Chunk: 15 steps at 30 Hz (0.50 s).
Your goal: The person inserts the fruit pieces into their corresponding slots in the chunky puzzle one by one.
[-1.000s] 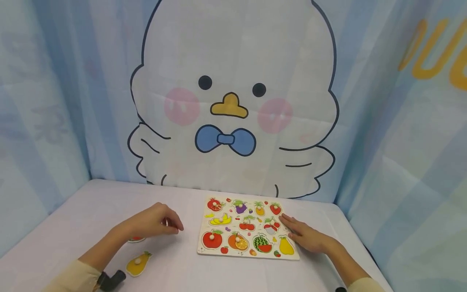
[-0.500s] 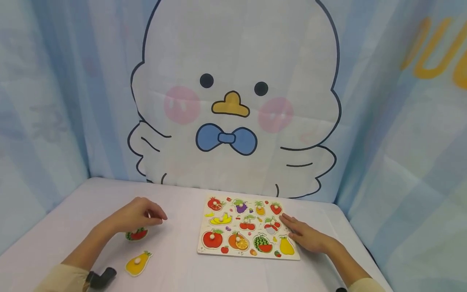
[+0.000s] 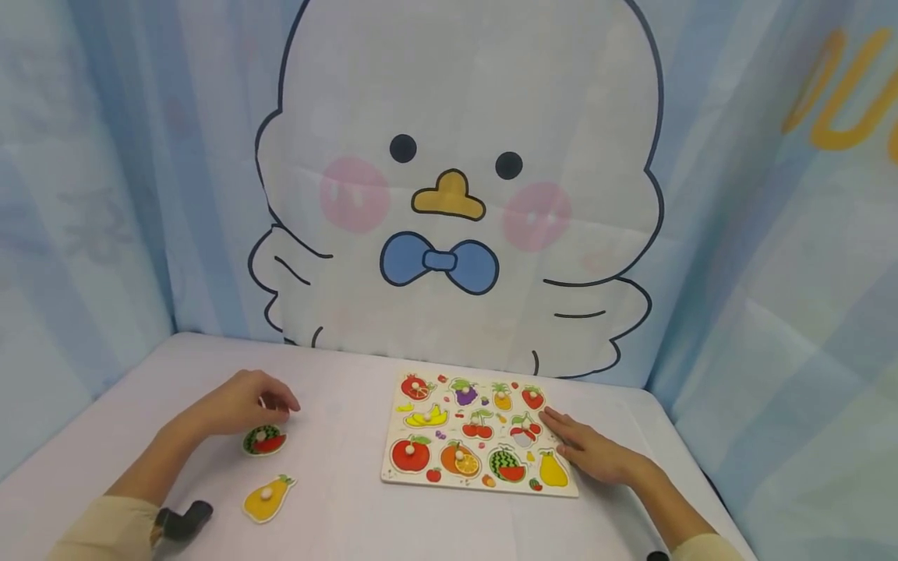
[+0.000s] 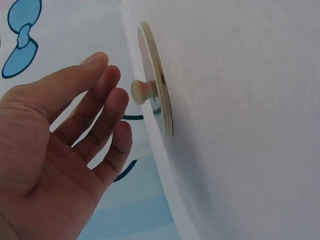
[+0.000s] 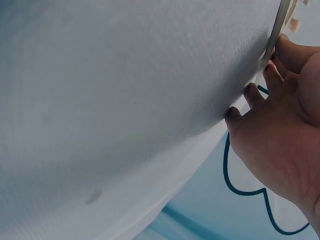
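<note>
My left hand (image 3: pixel 247 401), fingers loosely bent and holding nothing, hovers just beyond a watermelon puzzle piece (image 3: pixel 265 442) on the left of the table. In the left wrist view, a wooden piece (image 4: pixel 161 82) appears edge-on, its round knob (image 4: pixel 141 92) a little apart from the fingertips of the left hand (image 4: pixel 75 115). Nearer me lies a yellow pear piece (image 3: pixel 265 501) with a pale knob. On the right, my right hand (image 3: pixel 596 452) rests its straight fingers against the right edge of the fruit puzzle board (image 3: pixel 396 428); the right wrist view shows these fingers at the board's side.
Knobbed fruit pieces, among them a red apple (image 3: pixel 410 453) and an orange (image 3: pixel 460 460), sit in the board. A white cloth covers the table (image 3: pixel 337 499). Behind it hangs a curtain (image 3: pixel 449 327) with a cartoon bird; more curtains stand at both sides.
My left hand has moved left, away from the board, and now the whole watermelon piece shows below it. The right hand stays at the board's edge. The head view has shifted slightly.
</note>
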### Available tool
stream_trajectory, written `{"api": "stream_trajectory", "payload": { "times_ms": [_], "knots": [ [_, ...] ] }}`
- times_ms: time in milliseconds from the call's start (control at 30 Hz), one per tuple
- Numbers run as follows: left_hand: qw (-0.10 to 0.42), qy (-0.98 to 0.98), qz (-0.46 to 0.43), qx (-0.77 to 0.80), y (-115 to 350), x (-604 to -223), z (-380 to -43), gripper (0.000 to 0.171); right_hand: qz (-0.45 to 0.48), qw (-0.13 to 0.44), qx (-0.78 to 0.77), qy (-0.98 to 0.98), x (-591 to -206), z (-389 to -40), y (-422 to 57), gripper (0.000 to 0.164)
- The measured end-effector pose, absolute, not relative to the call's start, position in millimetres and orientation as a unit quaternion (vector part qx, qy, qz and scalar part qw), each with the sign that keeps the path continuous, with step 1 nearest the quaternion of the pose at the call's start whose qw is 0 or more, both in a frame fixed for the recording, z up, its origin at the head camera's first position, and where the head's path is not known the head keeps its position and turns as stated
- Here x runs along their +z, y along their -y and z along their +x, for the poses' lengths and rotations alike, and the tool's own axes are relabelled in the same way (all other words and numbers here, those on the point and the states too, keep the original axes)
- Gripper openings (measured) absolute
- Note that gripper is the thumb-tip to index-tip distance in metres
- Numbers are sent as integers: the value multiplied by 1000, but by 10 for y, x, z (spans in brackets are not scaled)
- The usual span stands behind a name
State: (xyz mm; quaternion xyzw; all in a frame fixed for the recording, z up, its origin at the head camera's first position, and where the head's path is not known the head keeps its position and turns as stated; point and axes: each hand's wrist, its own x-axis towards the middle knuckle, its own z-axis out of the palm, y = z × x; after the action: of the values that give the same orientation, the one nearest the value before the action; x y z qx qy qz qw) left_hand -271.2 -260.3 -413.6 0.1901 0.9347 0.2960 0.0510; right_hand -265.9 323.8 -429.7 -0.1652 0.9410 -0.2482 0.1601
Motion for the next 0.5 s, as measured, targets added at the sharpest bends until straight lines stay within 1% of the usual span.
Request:
{"api": "stream_trajectory", "payload": {
  "times_ms": [133,233,400,500],
  "knots": [
    [58,-940,173,287,2636,-4102,-2698,9,-164,160,-250,-941,-4299,-2653,-3236,64],
    [75,-944,155,283,2665,-4080,-2677,7,-166,162,-252,-940,-4302,-2652,-3235,64],
    [107,-948,128,272,2693,-4068,-2645,11,-163,163,-251,-940,-4302,-2655,-3227,64],
    [114,-948,128,267,2700,-4068,-2629,12,-159,161,-249,-942,-4298,-2662,-3218,65]
  ]
}}
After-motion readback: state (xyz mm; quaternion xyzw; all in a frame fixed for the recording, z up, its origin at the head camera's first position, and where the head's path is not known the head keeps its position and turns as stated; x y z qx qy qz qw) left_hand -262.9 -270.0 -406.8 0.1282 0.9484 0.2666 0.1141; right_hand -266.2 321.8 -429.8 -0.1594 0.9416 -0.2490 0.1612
